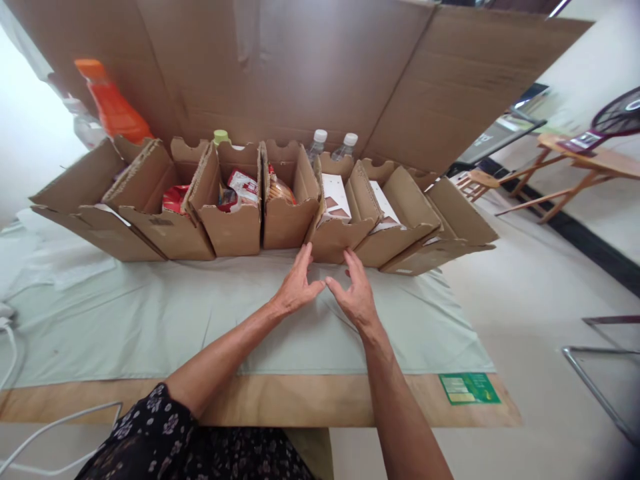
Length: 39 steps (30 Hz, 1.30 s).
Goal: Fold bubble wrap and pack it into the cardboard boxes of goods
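Observation:
Several open-topped cardboard boxes stand side by side on a pale green cloth (200, 320). My left hand (299, 283) is open at the lower left of a cardboard box (340, 241) holding a white carton (336, 197). At the same box's lower right is my right hand (355, 291), also open, thumb apart from the fingers. The fingertips are at or very near the box front; I cannot tell if they touch. Nothing is in either hand. To the left, one box (287, 230) has a packet with orange edges (280, 190) in it.
Red-and-white packets (244, 189) sit in boxes further left. Behind the row are an orange bottle (113, 107), clear bottles with white caps (345, 147) and a tall cardboard panel (310, 67). A green packet (469, 388) lies at the table's front right. White cables (55, 427) run at left.

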Each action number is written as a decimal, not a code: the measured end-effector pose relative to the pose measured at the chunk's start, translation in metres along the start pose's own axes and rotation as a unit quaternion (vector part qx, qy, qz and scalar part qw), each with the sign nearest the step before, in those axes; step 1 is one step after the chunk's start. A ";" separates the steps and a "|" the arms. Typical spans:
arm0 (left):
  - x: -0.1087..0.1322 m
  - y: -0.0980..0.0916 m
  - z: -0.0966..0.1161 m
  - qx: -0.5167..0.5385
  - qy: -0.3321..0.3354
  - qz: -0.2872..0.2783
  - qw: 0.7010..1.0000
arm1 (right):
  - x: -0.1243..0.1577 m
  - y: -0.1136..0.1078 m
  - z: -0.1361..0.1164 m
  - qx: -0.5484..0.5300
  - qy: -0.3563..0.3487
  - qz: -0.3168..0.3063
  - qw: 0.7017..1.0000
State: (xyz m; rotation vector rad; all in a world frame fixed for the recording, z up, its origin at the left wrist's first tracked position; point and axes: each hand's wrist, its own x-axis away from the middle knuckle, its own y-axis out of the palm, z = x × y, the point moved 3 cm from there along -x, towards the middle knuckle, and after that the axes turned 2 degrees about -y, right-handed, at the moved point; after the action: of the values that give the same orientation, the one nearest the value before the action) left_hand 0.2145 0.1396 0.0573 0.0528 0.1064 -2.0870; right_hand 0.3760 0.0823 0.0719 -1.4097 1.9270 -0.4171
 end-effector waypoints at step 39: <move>0.175 -0.081 0.045 -0.135 -0.021 0.061 0.989 | 0.199 -0.111 -0.060 -0.011 0.173 0.132 0.976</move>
State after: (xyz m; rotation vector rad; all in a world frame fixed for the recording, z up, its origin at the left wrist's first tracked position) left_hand 0.0577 0.0236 0.0919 -0.1454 0.3507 -1.9334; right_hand 0.3791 -0.1491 0.1140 -1.1275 2.3693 -0.5421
